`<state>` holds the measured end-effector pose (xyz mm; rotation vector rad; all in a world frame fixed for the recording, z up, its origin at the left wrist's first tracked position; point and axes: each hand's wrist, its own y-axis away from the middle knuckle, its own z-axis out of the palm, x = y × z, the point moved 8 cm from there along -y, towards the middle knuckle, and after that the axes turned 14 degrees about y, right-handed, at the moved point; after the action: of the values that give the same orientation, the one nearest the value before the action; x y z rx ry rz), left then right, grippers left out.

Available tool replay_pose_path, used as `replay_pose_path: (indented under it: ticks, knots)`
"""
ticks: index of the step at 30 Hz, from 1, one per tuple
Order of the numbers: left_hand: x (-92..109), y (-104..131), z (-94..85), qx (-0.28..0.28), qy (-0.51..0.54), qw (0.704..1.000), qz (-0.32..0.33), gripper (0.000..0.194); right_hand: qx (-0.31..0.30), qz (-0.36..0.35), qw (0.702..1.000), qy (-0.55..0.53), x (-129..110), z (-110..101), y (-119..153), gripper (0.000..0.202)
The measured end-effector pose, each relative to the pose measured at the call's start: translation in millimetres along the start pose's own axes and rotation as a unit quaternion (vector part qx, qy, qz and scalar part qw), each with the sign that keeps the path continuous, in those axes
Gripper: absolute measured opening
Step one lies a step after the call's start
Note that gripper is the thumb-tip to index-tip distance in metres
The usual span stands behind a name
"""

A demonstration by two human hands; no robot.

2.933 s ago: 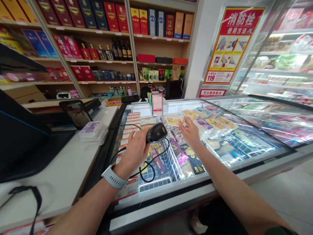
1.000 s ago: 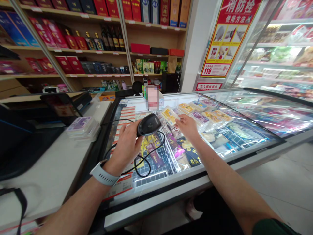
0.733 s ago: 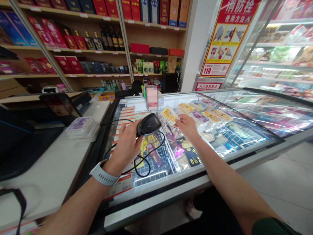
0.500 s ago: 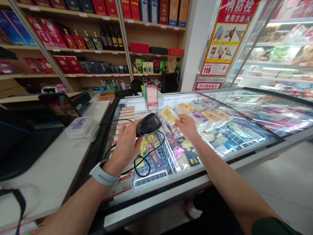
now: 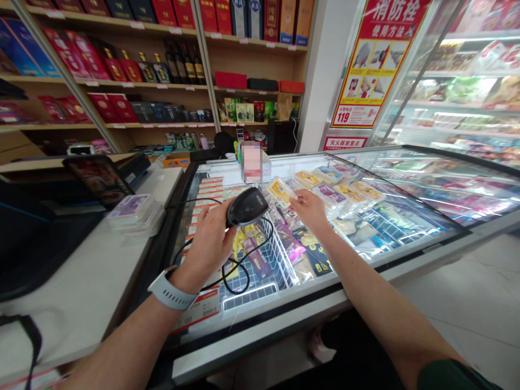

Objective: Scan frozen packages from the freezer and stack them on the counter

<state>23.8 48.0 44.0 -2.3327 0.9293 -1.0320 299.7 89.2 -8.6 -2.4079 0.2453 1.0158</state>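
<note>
Two hands: mid-frame, above the glass freezer lid (image 5: 406, 254).
Left hand (image 5: 209, 244): fingers clenched on black barcode scanner (image 5: 247, 206), centre of frame.
Right hand (image 5: 311, 208): fingers pinching yellow-labelled packet (image 5: 281, 191), just right of the scanner.
Risk: likely misread from lid glare; coiled cable (image 5: 238, 271) snagging.
Writing: red poster (image 5: 376, 59), upper right, "119".

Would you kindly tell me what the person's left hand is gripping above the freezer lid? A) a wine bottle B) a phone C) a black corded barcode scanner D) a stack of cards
C: the left hand wraps the handle of the black barcode scanner, whose cable loops down over the glass-topped freezer.
</note>
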Motion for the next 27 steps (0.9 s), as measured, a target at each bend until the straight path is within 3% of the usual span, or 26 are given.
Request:
replay_pose_path:
  ticks: [27]
  knots:
    - [0.9,0.1,0.9,0.004,-0.012,1.0,0.015,0.051,0.001,-0.007,1.0,-0.014,-3.6,-1.3,2.7,0.018]
